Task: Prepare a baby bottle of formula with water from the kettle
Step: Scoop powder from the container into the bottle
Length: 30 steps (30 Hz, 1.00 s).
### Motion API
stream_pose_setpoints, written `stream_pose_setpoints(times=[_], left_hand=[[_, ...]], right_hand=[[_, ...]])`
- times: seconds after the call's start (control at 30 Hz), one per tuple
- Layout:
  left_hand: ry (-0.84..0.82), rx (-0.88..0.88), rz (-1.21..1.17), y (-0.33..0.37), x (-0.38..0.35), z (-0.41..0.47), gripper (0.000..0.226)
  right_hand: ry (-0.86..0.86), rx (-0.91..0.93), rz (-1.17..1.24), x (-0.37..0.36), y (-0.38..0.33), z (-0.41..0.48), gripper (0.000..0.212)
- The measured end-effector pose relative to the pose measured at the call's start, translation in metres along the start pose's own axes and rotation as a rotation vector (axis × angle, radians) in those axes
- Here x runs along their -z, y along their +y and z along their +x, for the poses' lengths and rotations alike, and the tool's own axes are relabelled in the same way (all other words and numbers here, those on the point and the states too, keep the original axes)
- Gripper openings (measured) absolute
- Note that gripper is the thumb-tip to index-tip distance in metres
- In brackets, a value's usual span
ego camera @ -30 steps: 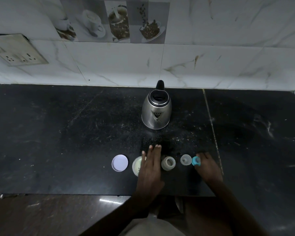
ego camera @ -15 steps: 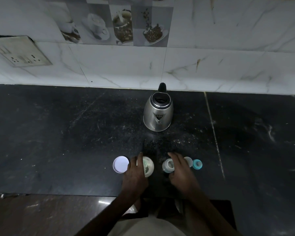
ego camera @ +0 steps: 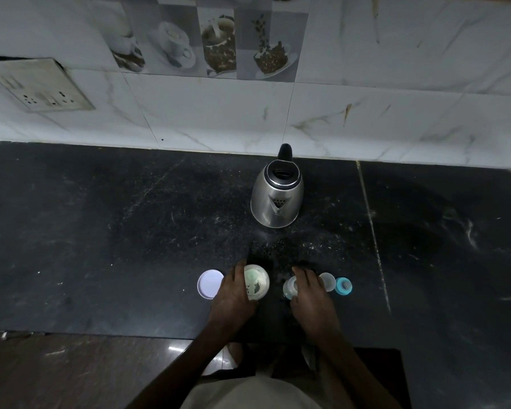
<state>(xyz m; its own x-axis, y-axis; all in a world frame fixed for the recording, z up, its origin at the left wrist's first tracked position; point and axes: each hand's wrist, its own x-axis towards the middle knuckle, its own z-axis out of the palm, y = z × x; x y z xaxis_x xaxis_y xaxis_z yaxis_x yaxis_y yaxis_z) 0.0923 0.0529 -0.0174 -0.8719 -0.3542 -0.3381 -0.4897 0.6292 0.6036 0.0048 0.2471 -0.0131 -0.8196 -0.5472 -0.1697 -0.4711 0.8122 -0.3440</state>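
Black speckled stone counter [ego camera: 101,246], dim light, view from above.

- Stainless-steel electric kettle with a black handle [ego camera: 276,199]: upright near the back wall, well apart from both hands, nobody holding it. Water level not visible.
- Front row, left to right: flat round white lid [ego camera: 210,284] lying loose; small round open tub of pale formula powder [ego camera: 256,281]; small clear baby bottle [ego camera: 289,288]; clear dome cap [ego camera: 327,281]; blue teat collar [ego camera: 343,286].
- Left grip [ego camera: 233,293]: fingers curled round the left side of the tub and grasping it; the tub sits on the counter, just beside its lid.
- Right grip [ego camera: 309,293]: wrapped round the bottle from its right side. The bottle stands on the counter, mouth uncovered and mostly hidden under the fingers. Cannot tell whether anything is inside.

Progress, as judged: early. The opening-up looks done, with the tub lid off and the bottle's cap and collar set aside on its right. No scoop is seen. Still to do:
- dose powder into the bottle
- fetch the kettle and pour
- refit the collar and cap
- mix

Pale specks are scattered on the counter between the kettle and the row; source unclear.
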Motion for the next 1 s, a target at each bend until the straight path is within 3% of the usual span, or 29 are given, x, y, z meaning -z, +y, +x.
stream_pose_setpoints(times=[0.3,0.4,0.5,0.57,0.77,1.0], left_hand=[[0.022,-0.039,-0.054,-0.006,0.000,0.002,0.091],[0.025,-0.053,-0.038,-0.007,0.002,0.002,0.088],[0.063,-0.089,-0.036,-0.009,0.000,0.000,0.084],[0.099,-0.140,-0.045,-0.010,-0.002,-0.001,0.074],[0.111,-0.295,0.055,-0.016,-0.005,0.000,0.055],[0.051,-0.293,0.082,-0.021,-0.007,-0.004,0.078]], right_hand=[[0.025,-0.024,0.072,0.006,-0.004,-0.001,0.069],[0.131,-0.014,0.105,0.013,-0.014,-0.004,0.071],[0.261,0.012,0.221,0.024,-0.047,-0.013,0.038],[0.200,0.025,0.215,0.024,-0.070,-0.012,0.025],[-0.179,-0.052,0.049,0.002,-0.095,0.015,0.029],[-0.321,-0.372,0.235,-0.016,-0.101,0.027,0.034]])
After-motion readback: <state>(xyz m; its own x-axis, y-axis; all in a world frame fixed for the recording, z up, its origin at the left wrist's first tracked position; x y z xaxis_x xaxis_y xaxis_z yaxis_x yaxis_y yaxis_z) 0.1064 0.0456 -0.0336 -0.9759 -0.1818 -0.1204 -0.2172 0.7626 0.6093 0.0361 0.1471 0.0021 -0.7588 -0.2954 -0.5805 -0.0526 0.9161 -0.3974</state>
